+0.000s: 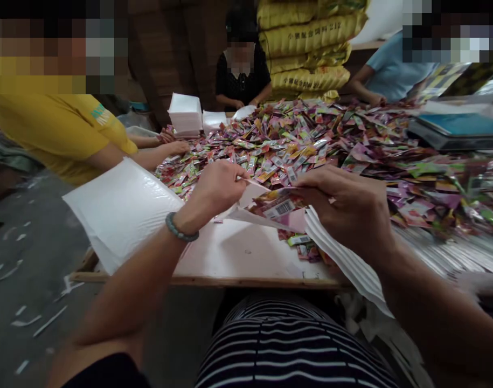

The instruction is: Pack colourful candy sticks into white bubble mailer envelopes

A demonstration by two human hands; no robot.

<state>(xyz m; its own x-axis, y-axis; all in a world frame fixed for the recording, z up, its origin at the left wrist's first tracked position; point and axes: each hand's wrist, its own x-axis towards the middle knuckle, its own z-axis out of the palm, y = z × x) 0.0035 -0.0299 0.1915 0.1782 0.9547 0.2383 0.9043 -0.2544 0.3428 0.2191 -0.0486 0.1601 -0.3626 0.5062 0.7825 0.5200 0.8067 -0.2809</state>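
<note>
My left hand [220, 188], with a bead bracelet on its wrist, is closed on the edge of a white padded envelope [252, 195], whose mouth faces my right hand. Between finger and thumb, my right hand [343, 202] pinches a small printed packet [282, 207] with a barcode, partly inside the envelope's mouth. Behind both hands spreads a large heap of similar colourful packets [294, 145]. A stack of white padded envelopes [125, 207] lies left of my left wrist, and more white envelopes [343, 264] lean under my right forearm.
The white table [214, 253] has a wooden front edge. Co-workers sit or stand at the left [88, 129], back [244, 75] and right [400, 70]. A blue-topped scale [456, 129] stands at right, yellow sacks [306, 48] behind, and a pile of white envelopes [185, 114] at the back.
</note>
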